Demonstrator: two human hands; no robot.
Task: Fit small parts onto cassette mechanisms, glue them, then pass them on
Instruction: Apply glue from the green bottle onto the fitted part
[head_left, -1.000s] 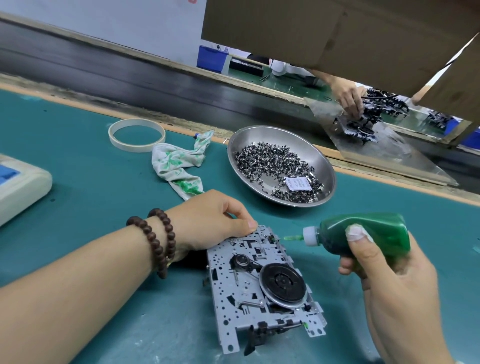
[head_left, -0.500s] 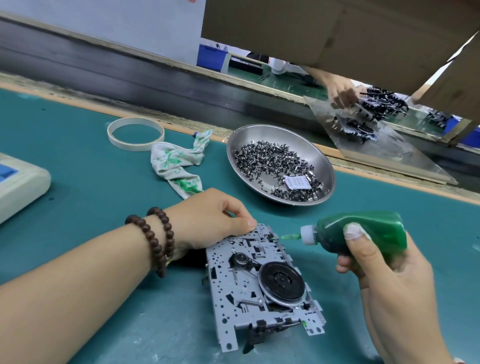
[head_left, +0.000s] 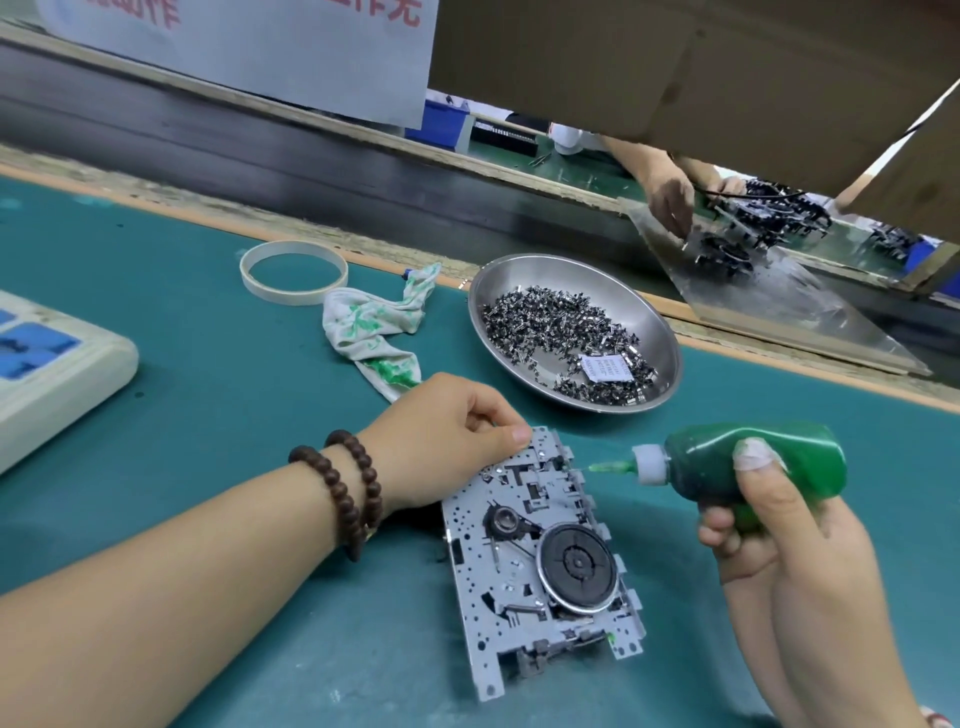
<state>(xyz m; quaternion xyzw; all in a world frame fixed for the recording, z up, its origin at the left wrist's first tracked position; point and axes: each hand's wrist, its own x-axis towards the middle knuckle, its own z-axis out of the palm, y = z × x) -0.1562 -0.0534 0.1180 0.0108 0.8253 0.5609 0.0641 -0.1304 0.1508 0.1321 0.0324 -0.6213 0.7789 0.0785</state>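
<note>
Teal mat (head_left: 208, 415), left hand (head_left: 447, 441) gripping cassette mechanism (head_left: 540, 561) corner, right hand (head_left: 779, 530) holding glue bottle (head_left: 727, 462) beside it

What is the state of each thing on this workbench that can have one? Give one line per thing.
Cassette mechanism: flat on mat, steadied by left hand.
Glue bottle: gripped by right hand, nozzle at mechanism's edge.
Steel bowl: holds small parts.
Rag: crumpled, green-stained.

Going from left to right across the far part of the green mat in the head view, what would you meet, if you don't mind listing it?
Pale device with blue buttons → tape ring → green-stained rag → steel dish of small parts.
</note>
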